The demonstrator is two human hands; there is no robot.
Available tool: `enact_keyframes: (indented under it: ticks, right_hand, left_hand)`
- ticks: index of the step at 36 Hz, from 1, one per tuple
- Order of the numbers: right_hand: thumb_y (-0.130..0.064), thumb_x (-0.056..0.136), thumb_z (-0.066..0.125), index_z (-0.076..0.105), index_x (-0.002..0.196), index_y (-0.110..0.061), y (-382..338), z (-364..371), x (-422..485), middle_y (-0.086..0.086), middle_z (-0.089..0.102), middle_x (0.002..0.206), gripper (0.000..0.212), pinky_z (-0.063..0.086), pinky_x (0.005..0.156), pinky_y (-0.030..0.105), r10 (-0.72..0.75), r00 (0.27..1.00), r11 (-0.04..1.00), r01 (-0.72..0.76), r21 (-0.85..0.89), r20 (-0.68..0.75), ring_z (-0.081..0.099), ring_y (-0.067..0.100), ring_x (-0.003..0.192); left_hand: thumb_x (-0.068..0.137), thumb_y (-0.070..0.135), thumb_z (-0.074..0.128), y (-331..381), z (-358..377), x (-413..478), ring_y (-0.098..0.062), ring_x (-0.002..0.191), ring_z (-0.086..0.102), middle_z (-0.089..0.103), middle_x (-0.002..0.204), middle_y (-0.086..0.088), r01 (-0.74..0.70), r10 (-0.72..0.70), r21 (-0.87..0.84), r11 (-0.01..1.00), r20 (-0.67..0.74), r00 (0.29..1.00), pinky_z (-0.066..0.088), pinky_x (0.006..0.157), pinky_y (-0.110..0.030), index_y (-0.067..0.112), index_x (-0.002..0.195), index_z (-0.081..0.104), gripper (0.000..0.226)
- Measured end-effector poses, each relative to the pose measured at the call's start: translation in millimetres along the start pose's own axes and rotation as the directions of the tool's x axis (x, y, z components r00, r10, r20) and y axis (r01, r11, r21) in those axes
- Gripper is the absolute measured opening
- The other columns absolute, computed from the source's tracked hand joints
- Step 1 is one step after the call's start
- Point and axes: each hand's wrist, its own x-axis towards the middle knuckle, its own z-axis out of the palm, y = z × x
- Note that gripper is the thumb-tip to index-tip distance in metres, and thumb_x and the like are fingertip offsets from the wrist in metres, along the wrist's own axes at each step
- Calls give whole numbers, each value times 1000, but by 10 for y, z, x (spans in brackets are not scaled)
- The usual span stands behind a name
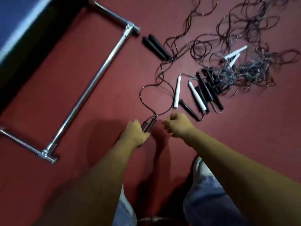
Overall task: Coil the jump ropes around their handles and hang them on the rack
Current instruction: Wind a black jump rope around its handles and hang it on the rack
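My left hand (pixel 135 133) grips a pair of black jump-rope handles (pixel 148 125) held side by side, low over the red floor. Their dark rope (pixel 147 88) loops away toward the upper right. My right hand (pixel 177 124) hovers just right of the handles with fingers curled into a fist, and I see nothing in it. Another pair of black handles (pixel 155 46) lies further back. White handles (pixel 177 92) and several black ones (pixel 210 88) lie in a heap of tangled ropes (pixel 244 69) on the right.
A chrome tubular rack base (pixel 96 75) lies across the floor at the left, with a blue and black panel (pixel 21 30) behind it. My jeans-clad legs and a shoe (pixel 200 167) are at the bottom.
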Motion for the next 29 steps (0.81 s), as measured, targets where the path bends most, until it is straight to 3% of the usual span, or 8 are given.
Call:
enact_keyframes:
  ticks: [7,12,15,20,23,26,28,29]
  right_hand:
    - [-21,97,58,63,75,-17,249,226,76,8,66,80,23,48,60,27,76,993,997,-75,-14,95,61,23,73]
    - [-26,100,57,66,98,-10,133,234,-24,10,62,83,19,48,72,38,156,967,975,-184,124,203,55,25,71]
    - [-42,102,55,67,110,-9,-38,220,-89,10,59,92,36,46,70,34,158,946,942,-230,244,283,55,26,77]
    - [-41,102,58,62,123,-14,-454,129,-293,8,66,95,35,55,79,45,57,968,936,-137,324,246,63,23,79]
    - [-37,105,54,59,119,-19,-731,-7,-481,6,62,86,23,51,69,40,-16,983,940,-48,338,184,59,23,68]
    - [-37,107,52,57,101,-23,-944,-193,-728,9,64,87,16,55,81,57,-80,985,935,21,354,154,63,29,77]
    - [-39,107,51,55,101,-22,-1050,-338,-935,13,65,90,19,53,75,54,-137,975,938,72,338,174,68,36,84]
    - [-40,107,49,52,103,-21,-1089,-399,-1015,15,66,93,20,51,70,47,-159,967,939,86,334,201,72,39,87]
  left_hand:
    - [87,34,76,59,507,107,-39,120,58,57,129,-18,26,-4,118,993,-182,983,49,95,-44,4,123,48,55]
    - [82,19,72,137,404,156,-36,101,64,66,110,-18,66,-59,-257,964,35,998,47,76,-35,2,112,60,37]
    - [68,23,60,188,187,104,-33,96,70,74,98,-13,57,43,-499,865,186,982,58,89,-47,15,100,70,34]
    - [84,-16,38,448,-325,-184,-32,97,73,73,100,-19,31,259,-722,691,288,922,58,93,-54,6,126,62,53]
    - [70,-16,42,605,-717,-405,-42,107,67,64,99,-25,35,308,-745,666,318,897,51,103,-56,3,119,59,55]
    - [53,-10,45,664,-1144,-638,-34,97,64,55,92,-21,66,318,-746,662,359,877,50,106,-46,-2,93,58,43]
    - [58,-5,48,697,-1429,-826,-29,82,53,46,80,-17,-31,325,-639,769,348,879,55,92,-44,3,82,57,27]
    - [63,1,51,709,-1535,-880,-28,79,51,47,77,-19,-130,323,-508,851,312,893,38,75,-34,4,76,58,15]
